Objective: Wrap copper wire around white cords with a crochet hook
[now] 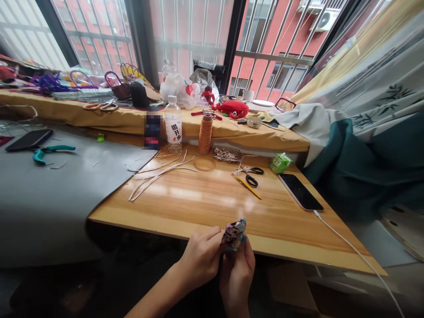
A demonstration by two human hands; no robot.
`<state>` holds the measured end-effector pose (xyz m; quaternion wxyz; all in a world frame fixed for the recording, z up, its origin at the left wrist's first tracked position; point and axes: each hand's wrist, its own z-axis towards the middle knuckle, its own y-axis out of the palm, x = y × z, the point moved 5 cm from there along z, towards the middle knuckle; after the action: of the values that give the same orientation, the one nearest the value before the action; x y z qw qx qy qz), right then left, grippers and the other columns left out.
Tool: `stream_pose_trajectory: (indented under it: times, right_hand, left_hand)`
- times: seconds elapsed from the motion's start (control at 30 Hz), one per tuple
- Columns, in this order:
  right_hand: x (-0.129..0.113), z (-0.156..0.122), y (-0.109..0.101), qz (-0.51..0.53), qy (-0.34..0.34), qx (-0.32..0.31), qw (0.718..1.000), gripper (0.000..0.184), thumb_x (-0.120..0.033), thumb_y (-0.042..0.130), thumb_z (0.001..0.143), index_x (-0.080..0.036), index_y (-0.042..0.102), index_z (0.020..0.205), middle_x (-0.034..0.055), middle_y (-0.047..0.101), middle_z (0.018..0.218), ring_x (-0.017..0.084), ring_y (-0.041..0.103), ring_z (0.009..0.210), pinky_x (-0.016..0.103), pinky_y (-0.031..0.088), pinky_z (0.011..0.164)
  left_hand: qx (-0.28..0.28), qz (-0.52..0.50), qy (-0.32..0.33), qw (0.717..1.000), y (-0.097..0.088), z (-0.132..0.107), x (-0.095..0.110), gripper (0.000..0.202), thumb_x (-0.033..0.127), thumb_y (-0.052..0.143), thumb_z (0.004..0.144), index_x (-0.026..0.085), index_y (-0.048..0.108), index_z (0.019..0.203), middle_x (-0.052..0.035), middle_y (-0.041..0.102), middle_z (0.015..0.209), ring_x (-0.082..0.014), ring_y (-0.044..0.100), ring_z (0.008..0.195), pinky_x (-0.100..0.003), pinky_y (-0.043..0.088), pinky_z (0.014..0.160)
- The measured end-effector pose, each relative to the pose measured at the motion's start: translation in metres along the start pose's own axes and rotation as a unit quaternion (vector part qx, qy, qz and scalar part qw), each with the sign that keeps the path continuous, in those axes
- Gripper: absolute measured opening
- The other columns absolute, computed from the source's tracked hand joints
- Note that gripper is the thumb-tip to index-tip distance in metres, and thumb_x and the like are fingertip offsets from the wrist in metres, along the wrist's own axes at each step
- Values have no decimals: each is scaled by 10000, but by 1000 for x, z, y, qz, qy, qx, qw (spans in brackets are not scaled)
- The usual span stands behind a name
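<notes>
**Inspector:** Where is the packet (233, 234)?

**Technician:** It is held upright in the air, just over the near edge of the desk (198, 207), roughly at the middle of that edge. It does not rest on the surface.

**Inspector:** What is the condition of the hands?

**Technician:** Both grasp it. The left hand (202, 256) pinches its left side with fingertips and thumb. The right hand (238, 274) closes around its lower part from below.

**Inspector:** Which step does this indicate?

**Technician:** By judgement, the person is working at the crinkled, printed wrapper with the fingertips. The picture does not show whether the wrapper is sealed or already parted.

**Inspector:** What does a further move call for?

**Technician:** It calls for a firm hold by the right hand and a fine pinch by the left at the top of the wrapper. The scissors (252, 175) lie toward the far right of the desk, well apart from both hands. The phone (300, 191) lies by the right edge, and its cable (357, 251) runs off the near right corner.
</notes>
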<state>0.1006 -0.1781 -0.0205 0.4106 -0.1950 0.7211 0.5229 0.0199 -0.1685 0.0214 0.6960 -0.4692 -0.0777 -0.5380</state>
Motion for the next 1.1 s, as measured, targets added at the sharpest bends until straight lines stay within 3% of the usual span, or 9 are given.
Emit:
stream_pose_trajectory:
  times: [0.17,0.3,0.37,0.5,0.6,0.7,0.97,1.1]
  right_hand:
    - [-16,5,2,-100,-42,-70,992,302,-464,580,661,-169,606,716,0,573,637,107,498,567,219,414,533]
    - [-34,19,3,-283,-28,-195,939,426,-525,557,647,-135,521,479,-34,416,434,72,343,426,200,283,407]
    - [-40,25,0,-325,-18,-204,923,462,-537,535,660,-135,483,439,-30,405,420,73,332,423,203,257,398]
    - [-44,23,1,-216,-60,-117,967,414,-520,542,665,-136,530,510,-25,461,463,82,390,459,202,322,435]
    - [-37,14,8,-96,-32,-20,995,365,-497,598,617,-135,568,576,-16,524,518,85,447,480,196,363,444]
    - [-33,8,16,-39,9,33,999,337,-467,625,597,-133,576,598,-20,542,527,83,465,471,197,381,441]
    - [-26,2,25,-43,15,51,998,304,-430,579,656,-127,598,661,31,639,637,151,588,614,258,457,576]
    - [-30,-8,25,-57,-28,67,996,332,-482,552,657,-154,568,609,5,597,536,129,557,507,244,448,495]
  left_hand:
    - [-20,-6,-10,1000,-6,3,-4,243,121,307,815,144,548,826,-63,567,732,-120,545,660,-190,433,576]
    - [-76,39,19,996,-23,10,-5,230,132,325,815,146,554,795,-40,550,692,-104,533,611,-168,396,531]
    - [-100,57,27,993,-31,14,-3,219,138,342,813,153,558,784,-25,538,663,-98,524,589,-162,378,517]
    - [-121,14,16,992,-30,21,8,205,118,363,801,157,558,749,-23,552,690,-98,524,610,-165,385,545]
    - [-102,-42,-8,994,-19,25,14,226,86,340,792,139,542,705,-35,552,690,-103,514,616,-174,397,563]
    - [-78,-57,-29,995,-9,23,15,224,56,330,770,127,519,672,-43,543,673,-105,496,600,-181,399,553]
    - [-98,144,-10,985,-8,11,14,206,47,370,693,150,527,778,-42,595,721,-130,539,558,-202,366,459]
    - [-43,215,33,975,-20,9,33,208,70,382,697,168,521,817,-28,596,690,-120,510,461,-221,301,372]
